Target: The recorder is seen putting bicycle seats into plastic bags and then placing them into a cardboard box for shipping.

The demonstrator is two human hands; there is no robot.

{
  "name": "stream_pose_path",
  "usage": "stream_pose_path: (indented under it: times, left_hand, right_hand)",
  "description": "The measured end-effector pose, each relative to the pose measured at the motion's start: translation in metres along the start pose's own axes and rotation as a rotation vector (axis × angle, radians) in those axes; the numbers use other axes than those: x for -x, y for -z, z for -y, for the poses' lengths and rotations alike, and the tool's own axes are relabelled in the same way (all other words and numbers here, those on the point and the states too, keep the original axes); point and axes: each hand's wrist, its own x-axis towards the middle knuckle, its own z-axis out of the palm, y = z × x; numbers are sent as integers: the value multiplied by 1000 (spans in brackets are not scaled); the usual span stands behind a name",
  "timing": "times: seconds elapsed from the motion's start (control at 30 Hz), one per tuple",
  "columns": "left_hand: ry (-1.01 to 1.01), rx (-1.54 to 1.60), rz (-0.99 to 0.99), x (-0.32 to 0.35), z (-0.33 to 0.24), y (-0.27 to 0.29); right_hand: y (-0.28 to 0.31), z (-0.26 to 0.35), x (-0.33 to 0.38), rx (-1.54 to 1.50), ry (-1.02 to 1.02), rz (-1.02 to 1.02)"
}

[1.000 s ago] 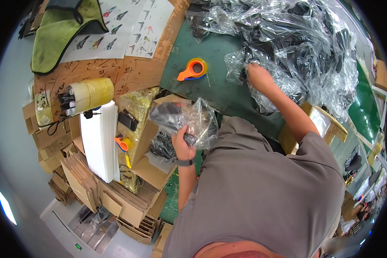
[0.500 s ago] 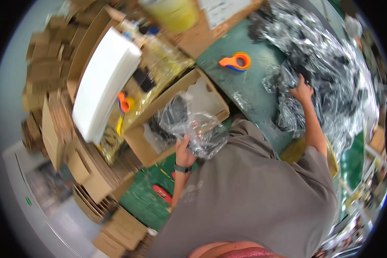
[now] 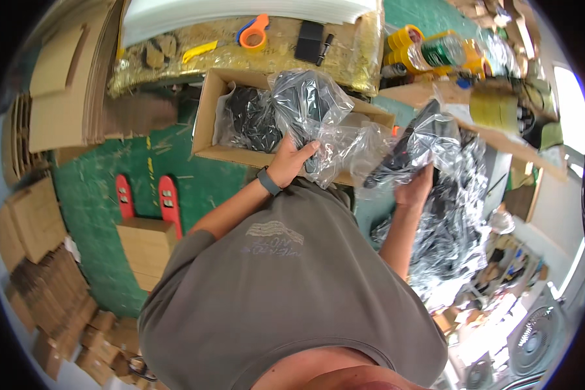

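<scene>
My left hand (image 3: pixel 291 162) is closed on a clear plastic bag with a dark part (image 3: pixel 309 97) inside, held over the cardboard box (image 3: pixel 206 123). The box is open, and more black bagged parts (image 3: pixel 246 120) lie at its left end. To the right, my right hand (image 3: pixel 415 186) grips another bagged part, long and black (image 3: pixel 406 148), tilted upward beside the box's right end. The exact kind of these parts is hidden by shiny, crumpled plastic. Beyond my right hand lies a heap of bagged black parts (image 3: pixel 458 221).
An orange tape dispenser (image 3: pixel 253 38), a yellow cutter (image 3: pixel 199 51) and a black marker (image 3: pixel 325 49) lie on the table behind the box. Tape rolls (image 3: pixel 404 40) stand at the back right. Red pallet-jack forks (image 3: pixel 169 201) carry a carton (image 3: pixel 146 244) at left.
My view has swung toward the box. The right hand has left the heap with a bagged black part and come closer to the box. My left hand still holds its bagged part.
</scene>
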Motion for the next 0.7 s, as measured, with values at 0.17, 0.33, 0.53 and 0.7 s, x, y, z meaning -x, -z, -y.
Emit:
stream_pose_path:
  times: [0.17,0.33,0.53,0.7]
  left_hand:
    - [-166,78,-84,-7,-25,33]
    - [-264,-2,-146,-6,-52,79]
    - [-372,-241,-243,-17,-57,98]
    - [8,801,-22,-31,-37,121]
  right_hand:
    - [-115,-49,11,-339,-252,220]
    - [-168,-51,27,58,-279,157]
    - [-252,-145,19,1243,379,370]
    - [-277,-202,24,1740,661,501]
